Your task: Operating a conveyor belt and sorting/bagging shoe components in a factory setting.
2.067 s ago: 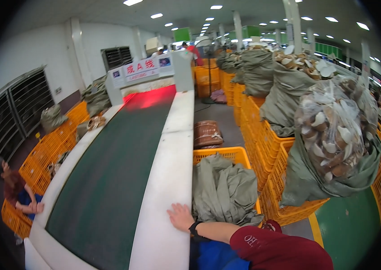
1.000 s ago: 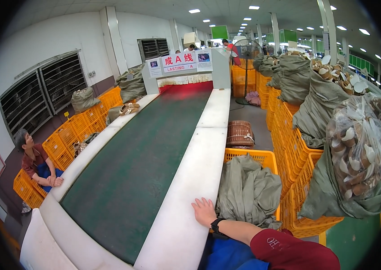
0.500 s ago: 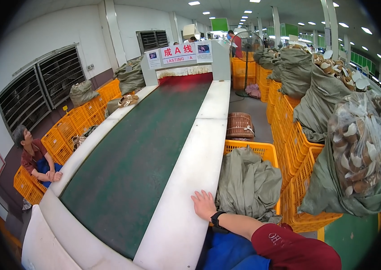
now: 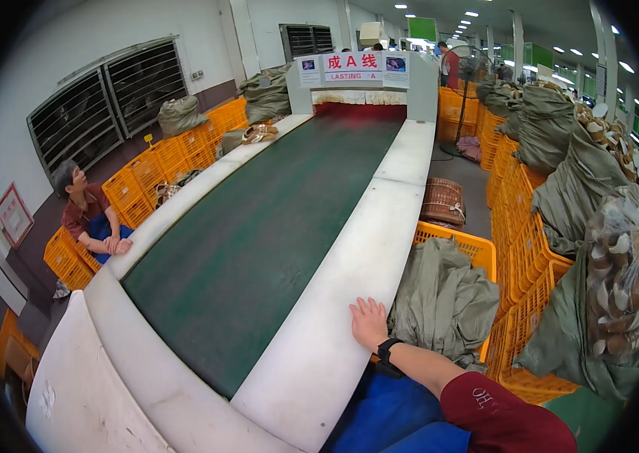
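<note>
My right hand rests flat on the white ledge along the right side of a conveyor, fingers outstretched and holding nothing. A black watch is strapped around that wrist. Left of the hand runs the dark green conveyor belt, with nothing lying on its visible stretch. Just right of my fingers, a crumpled grey-green sack fills a yellow crate. My left hand is outside the picture.
Across the belt a person leans on the far ledge, hands together. Brown shoes sit farther along that ledge. Stacked yellow crates and a clear bag of shoe parts stand at right. A machine opening spans the belt's far end.
The whole view has shifted, so the conveyor and surroundings appear farther right and slightly lower or higher in places. My right hand stays flat on the ledge.
</note>
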Motion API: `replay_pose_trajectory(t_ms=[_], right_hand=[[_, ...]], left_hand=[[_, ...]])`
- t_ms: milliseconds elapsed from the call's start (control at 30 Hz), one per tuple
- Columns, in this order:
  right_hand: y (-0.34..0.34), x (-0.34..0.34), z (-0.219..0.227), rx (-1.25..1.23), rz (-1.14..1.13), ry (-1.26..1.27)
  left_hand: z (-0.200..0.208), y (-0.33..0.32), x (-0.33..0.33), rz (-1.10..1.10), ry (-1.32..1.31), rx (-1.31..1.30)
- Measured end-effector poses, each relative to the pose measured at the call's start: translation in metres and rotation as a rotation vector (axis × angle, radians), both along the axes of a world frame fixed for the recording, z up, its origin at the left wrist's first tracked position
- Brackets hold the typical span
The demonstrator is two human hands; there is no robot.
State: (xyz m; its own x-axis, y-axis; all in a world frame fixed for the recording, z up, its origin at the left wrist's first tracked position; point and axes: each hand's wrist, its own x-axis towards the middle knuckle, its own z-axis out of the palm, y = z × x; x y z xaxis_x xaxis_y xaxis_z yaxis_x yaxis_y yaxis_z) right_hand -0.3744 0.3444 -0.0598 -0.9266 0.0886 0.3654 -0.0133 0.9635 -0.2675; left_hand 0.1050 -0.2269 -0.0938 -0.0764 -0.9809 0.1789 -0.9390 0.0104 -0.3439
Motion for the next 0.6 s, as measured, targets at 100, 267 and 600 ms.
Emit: replay_pose_trajectory(t_ms=[100,267,600], right_hand=[[0.000,0.000,-0.001,0.009,0.001,0.064],[0.000,0.000,0.000,-0.010,0.002,0.067],[0.000,0.000,-0.002,0.025,-0.004,0.097]], left_hand=[[-0.007,-0.004,0.004,-0.001,-0.026,-0.033],[0.000,-0.005,-0.005,0.097,0.044,0.085],[0.018,0.007,-0.013,0.148,-0.040,0.157]])
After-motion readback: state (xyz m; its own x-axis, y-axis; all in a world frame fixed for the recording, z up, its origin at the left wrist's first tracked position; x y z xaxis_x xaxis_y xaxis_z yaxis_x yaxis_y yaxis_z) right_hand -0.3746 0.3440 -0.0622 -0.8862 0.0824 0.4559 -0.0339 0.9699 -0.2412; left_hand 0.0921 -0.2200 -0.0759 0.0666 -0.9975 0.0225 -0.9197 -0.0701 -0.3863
